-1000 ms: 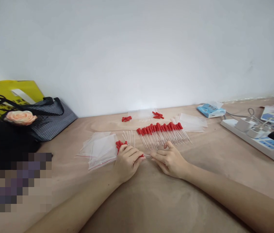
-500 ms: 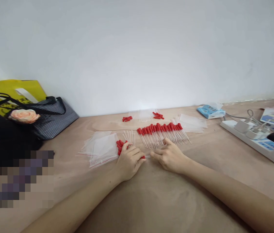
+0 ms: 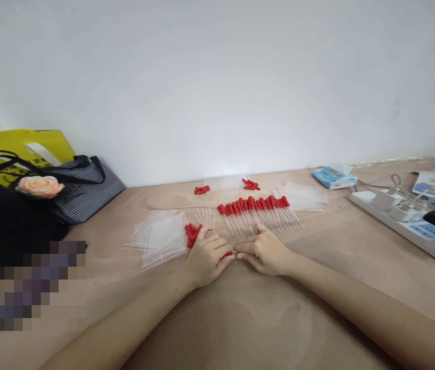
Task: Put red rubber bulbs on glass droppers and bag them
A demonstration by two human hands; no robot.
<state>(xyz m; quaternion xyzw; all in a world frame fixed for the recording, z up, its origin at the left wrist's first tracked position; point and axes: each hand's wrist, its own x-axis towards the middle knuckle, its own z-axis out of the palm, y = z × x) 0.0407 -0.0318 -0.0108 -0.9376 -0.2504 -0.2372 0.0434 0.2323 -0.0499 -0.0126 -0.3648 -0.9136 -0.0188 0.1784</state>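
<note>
In the head view my left hand (image 3: pixel 206 258) is closed in a pinch on a red rubber dropper bulb (image 3: pixel 229 253). Facing it, my right hand (image 3: pixel 263 253) pinches a thin clear tube (image 3: pixel 234 252), mostly hidden by the fingers. Bulb and tube meet end to end, though how far one sits in the other I cannot tell. Beyond the hands lies a row of droppers (image 3: pixel 253 204), red bulbs toward the wall, clear stems toward me. Loose clear tubes (image 3: pixel 204 217) lie left of that row. A small pile of red bulbs (image 3: pixel 191 236) touches or nearly touches my left hand.
Clear zip bags (image 3: pixel 165 234) lie at left, more bags (image 3: pixel 304 195) at right. Two red bulb clusters (image 3: pixel 202 190) and thin tubes (image 3: pixel 230 189) sit near the wall. Farther right are a tissue pack (image 3: pixel 333 179) and a power strip (image 3: pixel 402 221); a striped bag (image 3: pixel 86 187) stands left.
My right hand has moved slightly left, closer to my left hand, so less of the clear tube shows between them. The left hand has barely shifted.
</note>
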